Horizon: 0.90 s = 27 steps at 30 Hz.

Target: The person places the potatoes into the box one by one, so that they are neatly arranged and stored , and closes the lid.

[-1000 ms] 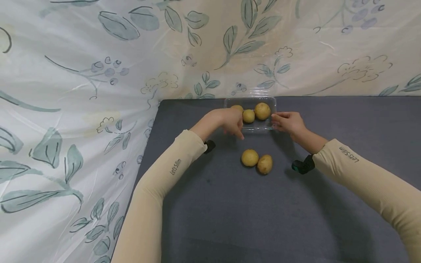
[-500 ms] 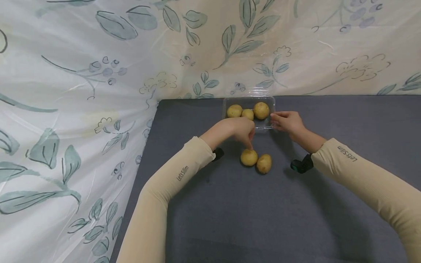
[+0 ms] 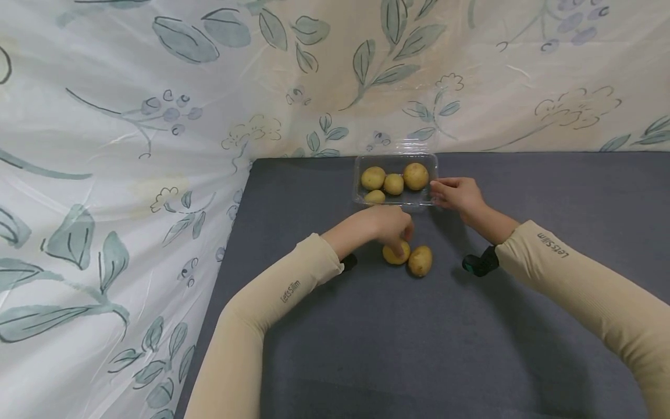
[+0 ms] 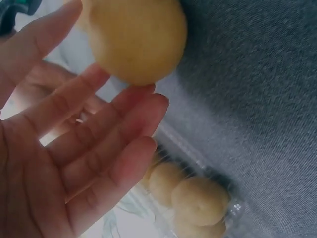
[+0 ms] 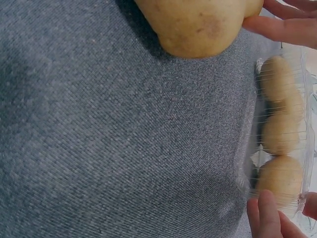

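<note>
My left hand [image 3: 388,226] reaches over a round yellow potato [image 3: 390,256] on the dark cloth. In the left wrist view the fingers [image 4: 86,131] are spread and relaxed, with fingertips right at the potato's side. A second, longer potato [image 3: 421,262] lies against it on the right. Farther back stands a clear plastic container [image 3: 419,203] with several potatoes inside, one small potato [image 3: 374,197] in its near left corner. My right hand [image 3: 458,194] pinches the container's right end between thumb and fingers, as the right wrist view also shows.
Dark grey cloth [image 3: 398,349] covers the table. A white sheet with leaf patterns [image 3: 324,70] hangs along the back and left edges, close behind the container. A dark wrist device [image 3: 480,262] sits under the right sleeve.
My left hand has moved from the container's left side toward me, down to the round potato, uncovering the potatoes behind it. The right hand has stayed on the container.
</note>
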### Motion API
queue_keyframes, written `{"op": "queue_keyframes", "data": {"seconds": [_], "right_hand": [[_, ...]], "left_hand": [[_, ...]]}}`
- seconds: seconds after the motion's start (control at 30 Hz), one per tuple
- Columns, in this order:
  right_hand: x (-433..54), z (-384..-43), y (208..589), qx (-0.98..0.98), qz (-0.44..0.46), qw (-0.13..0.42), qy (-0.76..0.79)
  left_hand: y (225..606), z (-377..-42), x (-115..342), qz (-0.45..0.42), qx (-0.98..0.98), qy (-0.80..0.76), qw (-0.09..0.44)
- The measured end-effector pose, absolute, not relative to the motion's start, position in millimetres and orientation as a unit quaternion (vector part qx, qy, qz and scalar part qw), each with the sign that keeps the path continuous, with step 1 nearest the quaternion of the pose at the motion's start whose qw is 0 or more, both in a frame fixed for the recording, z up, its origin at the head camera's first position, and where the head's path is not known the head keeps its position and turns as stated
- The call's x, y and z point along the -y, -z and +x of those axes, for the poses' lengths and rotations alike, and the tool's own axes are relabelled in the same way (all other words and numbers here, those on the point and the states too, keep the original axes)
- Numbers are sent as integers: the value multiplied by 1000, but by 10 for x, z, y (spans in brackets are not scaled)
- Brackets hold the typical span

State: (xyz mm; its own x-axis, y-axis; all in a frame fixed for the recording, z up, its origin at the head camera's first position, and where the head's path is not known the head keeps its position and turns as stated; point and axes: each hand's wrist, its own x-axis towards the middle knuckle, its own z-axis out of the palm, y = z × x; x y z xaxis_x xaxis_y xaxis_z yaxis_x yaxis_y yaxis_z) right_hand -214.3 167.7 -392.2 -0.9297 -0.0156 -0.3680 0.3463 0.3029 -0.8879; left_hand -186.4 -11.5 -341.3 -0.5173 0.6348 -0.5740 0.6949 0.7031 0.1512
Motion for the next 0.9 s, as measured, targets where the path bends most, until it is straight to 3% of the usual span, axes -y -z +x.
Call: {"op": "queue_keyframes", "data": {"seconds": [0.57,0.9], "right_hand": [[-1682,-2133,3927,-795,105,152,578],[-1677,-2147,3924,-794,109,157,577]], "left_hand": [[3583,-1695,131,394,-882,71,248],[3613,-1747,165,414,-878,23,241]]}}
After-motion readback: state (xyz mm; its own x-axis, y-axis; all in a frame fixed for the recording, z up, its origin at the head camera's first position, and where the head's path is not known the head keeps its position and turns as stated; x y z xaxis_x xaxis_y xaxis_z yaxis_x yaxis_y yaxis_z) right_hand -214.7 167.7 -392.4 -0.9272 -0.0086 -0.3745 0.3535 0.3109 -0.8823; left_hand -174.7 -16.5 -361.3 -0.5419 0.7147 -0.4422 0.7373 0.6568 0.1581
